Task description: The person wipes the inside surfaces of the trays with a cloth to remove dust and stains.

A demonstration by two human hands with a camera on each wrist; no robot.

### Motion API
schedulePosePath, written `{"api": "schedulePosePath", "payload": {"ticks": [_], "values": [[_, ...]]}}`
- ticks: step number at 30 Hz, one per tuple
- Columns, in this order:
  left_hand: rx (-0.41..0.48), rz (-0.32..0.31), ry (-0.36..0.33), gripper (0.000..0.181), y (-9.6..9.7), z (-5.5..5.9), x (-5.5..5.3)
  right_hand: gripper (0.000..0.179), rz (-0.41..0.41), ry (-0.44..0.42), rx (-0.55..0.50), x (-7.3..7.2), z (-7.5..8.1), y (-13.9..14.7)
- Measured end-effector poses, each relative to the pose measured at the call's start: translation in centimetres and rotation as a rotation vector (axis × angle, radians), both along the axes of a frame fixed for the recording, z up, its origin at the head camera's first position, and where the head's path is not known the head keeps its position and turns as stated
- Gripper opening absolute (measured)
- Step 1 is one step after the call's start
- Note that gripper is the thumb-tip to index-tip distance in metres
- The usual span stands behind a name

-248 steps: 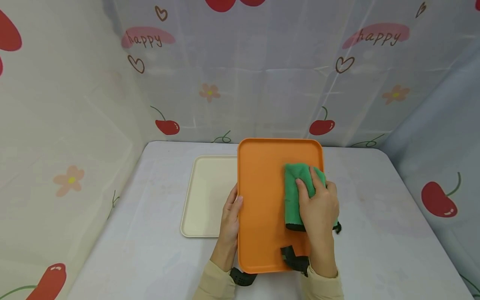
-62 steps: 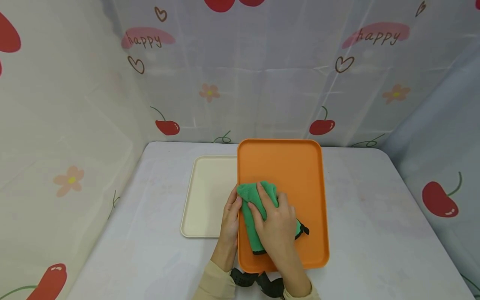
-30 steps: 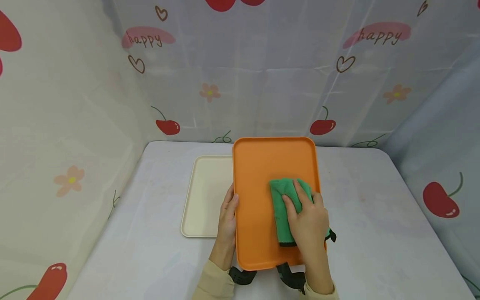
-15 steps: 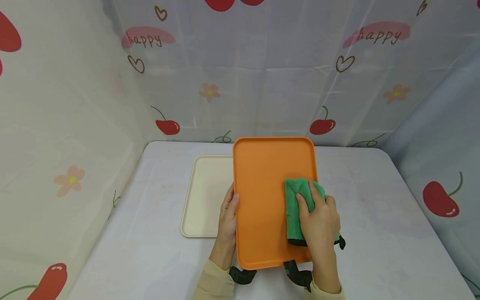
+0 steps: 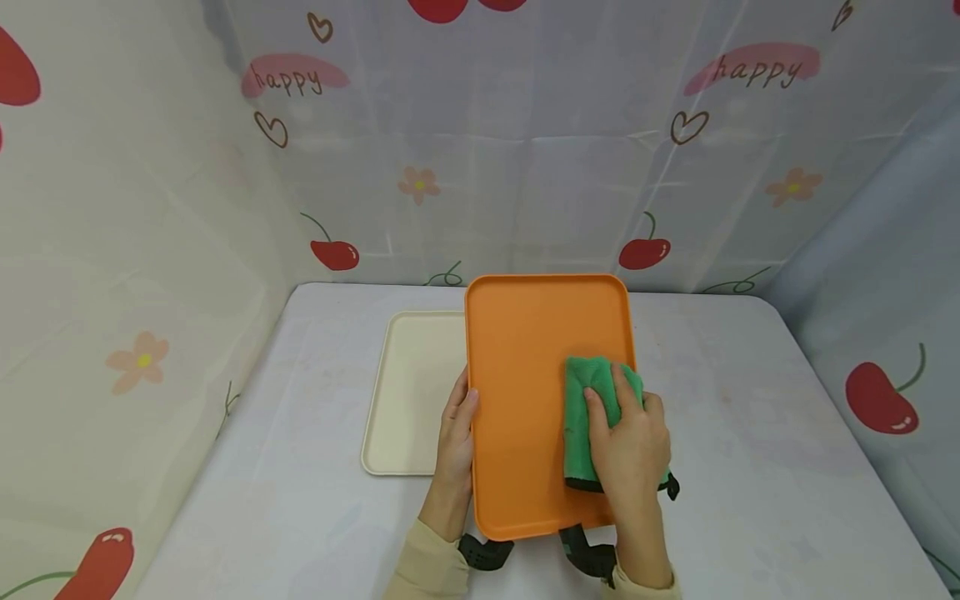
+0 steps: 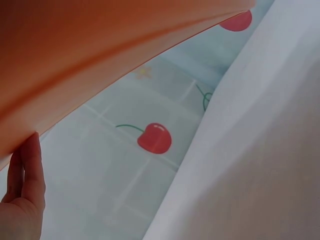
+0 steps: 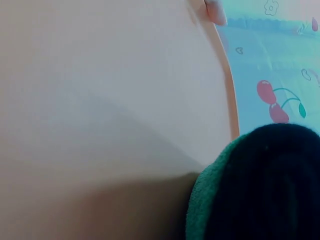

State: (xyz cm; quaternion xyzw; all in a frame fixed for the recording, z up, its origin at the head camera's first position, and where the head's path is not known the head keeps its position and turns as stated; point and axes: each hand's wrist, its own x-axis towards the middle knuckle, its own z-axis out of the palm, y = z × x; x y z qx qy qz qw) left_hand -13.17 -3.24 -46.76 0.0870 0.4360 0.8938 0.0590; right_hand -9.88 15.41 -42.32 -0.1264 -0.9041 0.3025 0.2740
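Note:
My left hand [image 5: 453, 446] grips an orange rectangular tray [image 5: 525, 400] by its left edge, holding it raised and tilted above the table. In the left wrist view the underside of the orange tray [image 6: 75, 55] shows, with the left fingers at its edge. A folded green cloth [image 5: 579, 433] with a black border lies against the lower right of the tray's face. My right hand [image 5: 633, 454] holds this cloth and presses it there, thumb and index finger spread over it. The right wrist view shows the green cloth [image 7: 206, 200] close up; its dark part fills the corner.
A cream tray [image 5: 411, 392] lies flat on the white table [image 5: 750, 433], partly hidden behind the orange one. Curtains printed with cherries [image 5: 643, 253] surround the table at the back and sides. Black straps [image 5: 486, 552] sit at both wrists.
Over these frames the right hand has slid the cloth from the tray's right side to its lower left, then back right, and slightly left just now. The left hand keeps its grip; the tray has tilted slightly.

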Motion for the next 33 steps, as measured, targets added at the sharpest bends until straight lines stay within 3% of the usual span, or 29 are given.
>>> {"api": "schedulePosePath", "payload": {"ticks": [16,24,33], "values": [[-0.029,0.008,-0.005,0.056,0.1,-0.2,-0.1,0.049,0.116,0.114,0.125,0.4,-0.2,-4.1],[0.001,-0.006,0.001,0.053,0.2,-0.2,0.0,0.050,0.189,0.181,0.210,0.7,-0.2,-6.1],[0.028,-0.014,0.038,0.055,0.2,-0.3,0.0,0.051,0.248,0.166,0.260,1.2,0.1,-7.6]]}}
